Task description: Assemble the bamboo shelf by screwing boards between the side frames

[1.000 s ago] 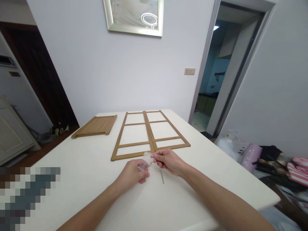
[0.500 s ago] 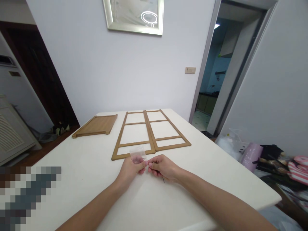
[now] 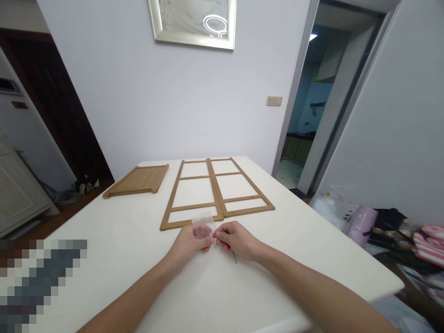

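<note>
Metal rod (image 3: 235,258), one: mostly hidden by your right hand (image 3: 236,238); you see only the near end. Right fingertips: whatever you pinch there, too small to tell. Clear bag (image 3: 204,219), one: lower part lost behind the thumb of your left hand (image 3: 190,240); contents, if any, unreadable. Your left forearm (image 3: 135,293) and right forearm (image 3: 312,282): both cut by the bottom edge. White table (image 3: 215,296): near side cut off. Pixelated patch (image 3: 41,282), lower left: masks what lies behind. Wall frame (image 3: 196,21): top cut off. Louvred cabinet (image 3: 21,199): cut at left. Striped bundle (image 3: 430,245): cut at right.
</note>
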{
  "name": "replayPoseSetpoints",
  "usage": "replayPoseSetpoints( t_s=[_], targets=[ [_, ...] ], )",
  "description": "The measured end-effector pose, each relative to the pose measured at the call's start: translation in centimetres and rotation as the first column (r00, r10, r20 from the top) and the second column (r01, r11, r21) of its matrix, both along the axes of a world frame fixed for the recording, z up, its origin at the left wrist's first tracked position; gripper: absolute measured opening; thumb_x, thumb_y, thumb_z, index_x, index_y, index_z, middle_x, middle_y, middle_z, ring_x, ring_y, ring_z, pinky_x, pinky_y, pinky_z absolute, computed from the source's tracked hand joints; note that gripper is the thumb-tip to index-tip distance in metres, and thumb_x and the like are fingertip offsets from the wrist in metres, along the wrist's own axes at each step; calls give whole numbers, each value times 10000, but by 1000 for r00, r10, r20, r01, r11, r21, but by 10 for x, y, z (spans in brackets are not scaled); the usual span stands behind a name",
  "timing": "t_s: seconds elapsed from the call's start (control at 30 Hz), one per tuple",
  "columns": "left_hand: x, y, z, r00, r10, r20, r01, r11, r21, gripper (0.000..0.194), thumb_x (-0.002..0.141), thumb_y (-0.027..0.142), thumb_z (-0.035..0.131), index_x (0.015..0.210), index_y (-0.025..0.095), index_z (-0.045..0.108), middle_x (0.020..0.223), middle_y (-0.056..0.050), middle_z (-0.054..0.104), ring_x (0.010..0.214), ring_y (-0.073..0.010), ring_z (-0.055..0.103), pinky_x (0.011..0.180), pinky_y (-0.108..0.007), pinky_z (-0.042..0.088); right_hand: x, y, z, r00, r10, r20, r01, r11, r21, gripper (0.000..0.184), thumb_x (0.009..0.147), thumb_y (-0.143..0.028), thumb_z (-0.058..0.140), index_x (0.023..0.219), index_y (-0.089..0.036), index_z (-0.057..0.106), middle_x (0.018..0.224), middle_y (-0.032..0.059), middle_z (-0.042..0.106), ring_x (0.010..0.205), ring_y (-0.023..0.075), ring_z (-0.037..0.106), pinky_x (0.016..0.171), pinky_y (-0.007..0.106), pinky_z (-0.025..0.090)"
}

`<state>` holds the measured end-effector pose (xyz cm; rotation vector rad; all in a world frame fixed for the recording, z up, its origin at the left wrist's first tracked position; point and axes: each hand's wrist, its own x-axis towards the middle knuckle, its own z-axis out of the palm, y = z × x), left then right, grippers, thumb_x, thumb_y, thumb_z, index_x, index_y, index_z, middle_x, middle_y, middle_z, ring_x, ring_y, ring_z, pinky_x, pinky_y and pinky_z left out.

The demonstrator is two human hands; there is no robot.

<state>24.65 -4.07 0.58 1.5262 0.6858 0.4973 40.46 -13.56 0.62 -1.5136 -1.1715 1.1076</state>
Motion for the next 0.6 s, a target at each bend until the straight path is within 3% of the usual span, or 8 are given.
replayPoseSetpoints(
  t_s=[0.1,0.27,0.4,0.6],
  targets=[
    [-4,9,1,1000,16,13,-15,999,-42,406,599,303,805,918,138,616,638,8,661,605,-134,611,607,-256,483,3,0,-1,1000,-16,7,16,1000,6,217,828,-357,626,753,-154,649,617,-18,584,520,78,437,481,209,320],
    [-8,16,9,998,-20,-60,19,1000,-23,340,596,248,782,851,152,578,580,33,619,560,-139,612,577,-263,479,5,0,0,999,27,-18,-28,1000,-2,258,809,-401,660,721,-158,647,622,-13,585,531,80,433,492,216,319],
    [-11,16,14,997,-59,-51,58,998,-4,320,595,220,784,832,158,578,668,16,647,574,-129,607,591,-269,487,5,-2,3,997,57,-60,-58,998,-7,300,784,-446,692,704,-161,648,644,-6,597,544,80,436,498,219,317],
    [-17,28,13,990,-132,49,137,982,-131,309,730,391,751,870,135,649,870,-62,686,754,-145,628,717,-287,505,7,-3,3,987,76,-139,-83,996,-41,334,737,-474,744,772,-146,697,644,-5,614,533,74,433,491,222,304]
  ],
)
